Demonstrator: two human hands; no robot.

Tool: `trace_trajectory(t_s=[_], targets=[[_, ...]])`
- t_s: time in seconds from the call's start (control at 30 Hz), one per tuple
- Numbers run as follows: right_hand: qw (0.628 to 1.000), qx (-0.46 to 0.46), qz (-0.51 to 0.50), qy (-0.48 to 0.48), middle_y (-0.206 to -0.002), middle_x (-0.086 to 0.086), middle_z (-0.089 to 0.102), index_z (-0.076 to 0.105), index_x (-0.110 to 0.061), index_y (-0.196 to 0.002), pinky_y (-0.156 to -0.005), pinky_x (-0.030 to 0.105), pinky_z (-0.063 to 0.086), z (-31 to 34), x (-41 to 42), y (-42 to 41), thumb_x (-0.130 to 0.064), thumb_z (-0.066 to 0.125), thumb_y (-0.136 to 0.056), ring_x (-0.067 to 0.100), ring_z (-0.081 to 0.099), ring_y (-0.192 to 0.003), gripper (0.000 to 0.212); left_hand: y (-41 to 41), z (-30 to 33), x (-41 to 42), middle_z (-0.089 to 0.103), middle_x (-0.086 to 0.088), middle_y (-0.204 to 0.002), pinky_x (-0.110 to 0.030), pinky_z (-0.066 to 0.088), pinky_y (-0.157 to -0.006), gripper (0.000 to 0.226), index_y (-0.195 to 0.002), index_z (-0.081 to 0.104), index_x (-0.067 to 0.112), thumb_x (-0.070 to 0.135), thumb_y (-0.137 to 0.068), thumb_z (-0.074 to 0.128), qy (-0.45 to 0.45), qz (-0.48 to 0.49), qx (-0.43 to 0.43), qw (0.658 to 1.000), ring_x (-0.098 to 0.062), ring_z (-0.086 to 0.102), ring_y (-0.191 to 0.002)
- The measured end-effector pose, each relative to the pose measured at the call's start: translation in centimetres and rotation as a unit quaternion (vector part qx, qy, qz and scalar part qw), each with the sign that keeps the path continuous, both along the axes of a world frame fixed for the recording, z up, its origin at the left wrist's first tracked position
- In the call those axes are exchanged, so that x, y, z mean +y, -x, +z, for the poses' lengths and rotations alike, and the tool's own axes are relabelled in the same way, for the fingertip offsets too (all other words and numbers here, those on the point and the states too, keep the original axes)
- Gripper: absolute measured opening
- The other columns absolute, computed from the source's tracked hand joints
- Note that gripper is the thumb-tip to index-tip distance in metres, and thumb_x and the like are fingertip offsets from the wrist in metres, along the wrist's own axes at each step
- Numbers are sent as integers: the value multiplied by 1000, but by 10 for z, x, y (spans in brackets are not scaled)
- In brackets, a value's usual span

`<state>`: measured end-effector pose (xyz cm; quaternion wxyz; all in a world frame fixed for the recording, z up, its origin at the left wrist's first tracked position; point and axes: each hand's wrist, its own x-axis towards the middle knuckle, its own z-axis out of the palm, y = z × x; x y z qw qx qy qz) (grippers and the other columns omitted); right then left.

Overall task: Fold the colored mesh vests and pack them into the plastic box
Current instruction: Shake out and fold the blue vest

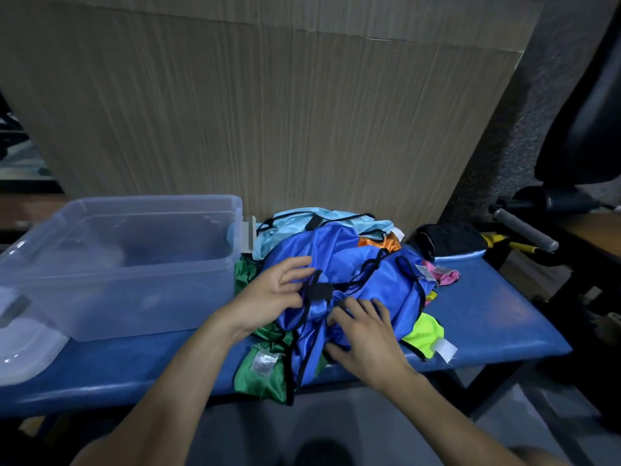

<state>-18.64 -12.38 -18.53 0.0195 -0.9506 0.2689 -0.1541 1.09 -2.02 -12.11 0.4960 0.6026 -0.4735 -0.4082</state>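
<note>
While both hands are on the pile of vests (339, 290), the box (117, 264) sits just to the left of it on the blue bench (487, 324). The box is clear plastic and no vest can be seen in it. Its lid (23, 351) lies at the left edge, touching the box.

On top of the pile is the blue vest (369, 274), shiny, with black trim. It is all bunched up, not folded. The left hand (268, 297) lies on its left side. The fingers are spread and a bit bent, and the thumb touches a black strap (317, 290) on the vest. I cannot tell if it really pinches the strap. The right hand (366, 338) presses down on the near part of the blue vest. Its fingers are bent and dig into the cloth, holding a fold of it.

Under the blue vest is a green vest (262, 368) that hangs over the near edge of the bench. A light blue vest (322, 223) lies at the back. A bit of orange vest (379, 242) peeks out by it. A pink vest (440, 275) and a yellow vest (423, 338) stick out on the right.

A black cloth (450, 240) lies at the far right end of the bench, apart from the pile. A big sheet of cardboard (268, 112) stands behind it all.
</note>
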Motion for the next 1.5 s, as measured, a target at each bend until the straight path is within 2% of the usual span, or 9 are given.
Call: trace_trajectory(t_s=[0.23, 0.43, 0.63, 0.77, 0.9, 1.0, 1.17, 1.33, 1.5], targets=[[989, 91, -46, -107, -124, -3, 52, 47, -19, -127, -123, 57, 13, 22, -6, -1, -51, 58, -91, 24, 49, -129, 50, -25, -5, 31, 60, 14, -127, -21, 41, -105, 52, -115, 56, 32, 7, -71, 67, -47, -60, -160, 984, 2, 54, -124], [987, 57, -75, -128, -93, -11, 51, 39, -30, -101, -112, 58, 29, 27, -6, -11, -66, 35, -72, 26, 61, -100, 47, -1, -33, 20, 45, 19, -106, -33, 32, -94, 29, -105, 59, 37, 49, -82, 72, -65, -2, -549, 833, -11, 37, -108], [996, -36, 0, 79, -151, 3, 40, 33, -27, -147, -114, 57, 35, 28, 0, -11, -46, 79, -66, 31, 52, -129, 96, -7, -16, 7, 78, -3, -91, -33, 51, -88, 18, -90, 72, 22, 6, -96, 65, 24, 88, -86, 992, -12, 70, -86], [989, -13, 52, 136, -136, 0, 56, 25, -27, -158, -115, 60, 33, 22, 7, -29, -36, 79, -64, 25, 54, -124, 110, 0, -9, 6, 78, -11, -98, -31, 52, -93, 11, -100, 73, 9, 6, -99, 62, 13, 89, -17, 996, -14, 71, -92], [998, -38, 45, 27, -86, 3, 68, 53, -22, -128, -96, 41, 48, 15, -4, -32, -20, 82, -63, 30, 65, -89, 72, -9, -7, 7, 72, -1, -85, -29, 49, -82, 23, -99, 68, 16, -4, -88, 72, 18, 74, -21, 997, -16, 62, -78], [979, -129, 61, -148, -82, 0, 69, 66, -18, -99, -72, 33, 47, 39, -12, -27, -8, 65, -68, 26, 66, -82, 33, -14, -5, 13, 60, -3, -85, -25, 47, -70, 37, -103, 61, 17, -11, -81, 71, 10, 46, -81, 996, -15, 55, -72], [921, -181, 95, -331, -74, 12, 61, 67, -3, -91, -63, 35, 45, 101, -24, -27, -15, 59, -75, 21, 54, -65, 22, -14, -5, 12, 59, -3, -89, -29, 42, -70, 29, -100, 60, 20, -6, -88, 63, 15, 130, -93, 987, -18, 52, -73], [900, -130, 71, -410, -67, 7, 43, 50, -2, -74, -63, 41, 29, 145, -28, -25, -6, 61, -82, 20, 38, -65, 14, -6, 14, 11, 68, -10, -89, -27, 53, -59, 10, -98, 60, 17, 7, -99, 61, 94, 195, 155, 964, -15, 64, -68], [891, -141, 4, -431, -74, 7, 53, 52, -1, -78, -71, 41, 37, 160, -32, -26, -28, 62, -66, 21, 49, -72, 31, 2, 36, 25, 52, -15, -98, -31, 58, -64, 21, -105, 57, 19, 18, -90, 72, 185, 64, 319, 927, -19, 58, -75]])
